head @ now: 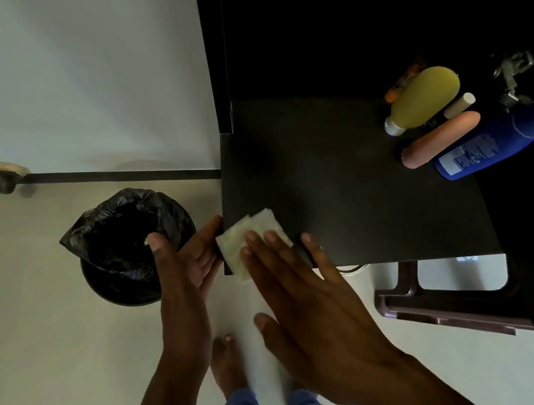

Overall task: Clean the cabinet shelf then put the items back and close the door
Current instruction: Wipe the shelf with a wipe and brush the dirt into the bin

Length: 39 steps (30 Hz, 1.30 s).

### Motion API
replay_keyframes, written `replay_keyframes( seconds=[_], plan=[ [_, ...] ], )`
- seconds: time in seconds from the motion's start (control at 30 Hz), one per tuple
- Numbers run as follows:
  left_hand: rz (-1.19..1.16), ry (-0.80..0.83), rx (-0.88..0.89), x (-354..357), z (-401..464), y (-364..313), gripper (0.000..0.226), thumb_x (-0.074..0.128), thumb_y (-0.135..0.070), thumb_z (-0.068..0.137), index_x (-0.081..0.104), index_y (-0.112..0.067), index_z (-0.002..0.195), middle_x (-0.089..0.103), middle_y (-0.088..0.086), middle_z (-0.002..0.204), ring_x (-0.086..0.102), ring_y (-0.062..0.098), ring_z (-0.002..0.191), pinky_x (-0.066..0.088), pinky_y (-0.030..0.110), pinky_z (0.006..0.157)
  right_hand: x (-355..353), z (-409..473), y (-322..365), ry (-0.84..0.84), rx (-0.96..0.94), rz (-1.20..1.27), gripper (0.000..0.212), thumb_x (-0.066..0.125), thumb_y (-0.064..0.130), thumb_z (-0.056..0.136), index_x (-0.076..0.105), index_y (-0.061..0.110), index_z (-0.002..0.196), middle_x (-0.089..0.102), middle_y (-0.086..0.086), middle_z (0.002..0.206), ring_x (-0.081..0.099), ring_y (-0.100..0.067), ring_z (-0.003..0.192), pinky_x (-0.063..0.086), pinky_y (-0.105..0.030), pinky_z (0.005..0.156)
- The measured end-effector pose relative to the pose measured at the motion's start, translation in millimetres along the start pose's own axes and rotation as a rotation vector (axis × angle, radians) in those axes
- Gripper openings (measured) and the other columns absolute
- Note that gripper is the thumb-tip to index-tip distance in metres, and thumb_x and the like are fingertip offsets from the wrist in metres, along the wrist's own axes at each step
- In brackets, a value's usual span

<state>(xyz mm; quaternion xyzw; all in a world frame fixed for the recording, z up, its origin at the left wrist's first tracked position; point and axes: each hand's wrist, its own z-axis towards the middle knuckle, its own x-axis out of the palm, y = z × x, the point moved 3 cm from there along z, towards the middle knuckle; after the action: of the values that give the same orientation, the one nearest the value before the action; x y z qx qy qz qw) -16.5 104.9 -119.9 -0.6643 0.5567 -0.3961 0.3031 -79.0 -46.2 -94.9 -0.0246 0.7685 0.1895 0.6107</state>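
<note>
A folded white cloth (250, 236) lies at the front left corner of the dark cabinet shelf (343, 191). My right hand (311, 296) presses flat on the cloth with straight fingers. My left hand (184, 259) is cupped, palm up, just below and against the shelf's left edge beside the cloth. At the shelf's right end lie a yellow bottle (423, 99), a peach tube (440, 140), a blue bottle (502, 137), a small white stick (459, 104) and an orange item (403, 81).
A bin lined with a black bag (126, 244) stands on the pale floor under my left hand. A brown plastic chair (447, 307) sits below the shelf at right. A white wall (66, 76) fills the upper left. A metal hinge (513, 72) shows at far right.
</note>
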Motion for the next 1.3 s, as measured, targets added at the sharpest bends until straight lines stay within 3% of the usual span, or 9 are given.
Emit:
replay_keyframes(
  seconds=[0.2, 0.4, 0.57, 0.67, 0.8, 0.97, 1.07, 1.3],
  plan=[
    [0.036, 0.015, 0.042, 3, 2, -1, 0.089, 0.009, -0.07, 0.092, 0.059, -0.019, 0.145, 0.068, -0.006, 0.141, 0.06, 0.002, 0.134, 0.037, 0.029, 0.118, -23, 78, -45, -0.004, 0.129, -0.134, 0.071, 0.005, 0.05, 0.106, 0.003, 0.012, 0.166, 0.0, -0.009, 0.175, -0.002, -0.024, 0.162, 0.001, -0.055, 0.129],
    [0.022, 0.016, 0.028, 4, -3, 2, 0.086, 0.01, -0.071, 0.09, 0.057, -0.025, 0.145, 0.068, -0.014, 0.138, 0.058, -0.004, 0.132, 0.037, 0.022, 0.114, -39, 145, -70, -0.11, 0.198, -0.07, 0.072, 0.019, 0.048, 0.104, 0.014, 0.011, 0.166, 0.013, -0.009, 0.175, 0.009, -0.024, 0.162, 0.0, -0.052, 0.13],
    [0.005, -0.002, 0.023, 5, -1, -3, 0.09, 0.006, -0.077, 0.096, 0.06, -0.021, 0.142, 0.069, -0.007, 0.138, 0.062, -0.002, 0.128, 0.042, 0.016, 0.107, -27, 107, -28, -0.066, 0.092, -0.066, 0.071, 0.02, 0.045, 0.105, 0.011, 0.01, 0.166, 0.009, -0.009, 0.175, 0.006, -0.024, 0.162, 0.002, -0.051, 0.131],
    [0.017, -0.029, 0.03, -2, 3, 0, 0.095, 0.003, -0.073, 0.096, 0.061, -0.015, 0.143, 0.068, 0.001, 0.141, 0.063, 0.002, 0.129, 0.043, 0.019, 0.108, -18, 95, -17, -0.034, 0.048, -0.093, 0.069, 0.017, 0.045, 0.107, 0.008, 0.011, 0.166, 0.004, -0.007, 0.175, 0.001, -0.022, 0.162, 0.0, -0.051, 0.131],
    [0.021, -0.019, 0.028, -5, 4, 5, 0.087, -0.006, -0.061, 0.104, 0.062, -0.021, 0.139, 0.069, -0.003, 0.139, 0.063, 0.002, 0.13, 0.042, 0.024, 0.111, -20, 112, -23, -0.1, 0.113, -0.095, 0.068, 0.019, 0.044, 0.107, 0.011, 0.011, 0.166, 0.008, -0.007, 0.175, 0.005, -0.023, 0.162, -0.001, -0.054, 0.13],
    [0.005, -0.039, 0.035, -5, 3, 7, 0.094, -0.006, -0.069, 0.098, 0.067, -0.022, 0.134, 0.073, -0.005, 0.133, 0.064, 0.004, 0.129, 0.042, 0.029, 0.113, -12, 92, 6, -0.1, 0.125, -0.018, 0.067, 0.014, 0.045, 0.108, 0.008, 0.013, 0.166, 0.0, -0.008, 0.175, -0.003, -0.025, 0.162, -0.004, -0.053, 0.129],
    [-0.004, -0.072, 0.021, -7, 3, 7, 0.089, -0.01, -0.061, 0.103, 0.073, -0.031, 0.114, 0.078, -0.012, 0.118, 0.068, 0.0, 0.12, 0.042, 0.029, 0.11, 2, 55, 22, -0.071, 0.084, 0.0, 0.067, 0.018, 0.045, 0.108, 0.006, 0.015, 0.166, -0.001, -0.005, 0.175, -0.004, -0.023, 0.162, -0.004, -0.051, 0.13],
    [0.067, -0.045, 0.093, -2, 3, 4, 0.082, 0.01, -0.064, 0.098, 0.06, -0.019, 0.144, 0.069, -0.005, 0.14, 0.061, 0.005, 0.133, 0.04, 0.034, 0.118, 4, -20, -10, 0.045, 0.118, -0.004, 0.068, 0.014, 0.055, 0.109, 0.001, 0.021, 0.167, -0.002, 0.004, 0.175, -0.007, -0.014, 0.161, -0.004, -0.052, 0.128]
  ],
)
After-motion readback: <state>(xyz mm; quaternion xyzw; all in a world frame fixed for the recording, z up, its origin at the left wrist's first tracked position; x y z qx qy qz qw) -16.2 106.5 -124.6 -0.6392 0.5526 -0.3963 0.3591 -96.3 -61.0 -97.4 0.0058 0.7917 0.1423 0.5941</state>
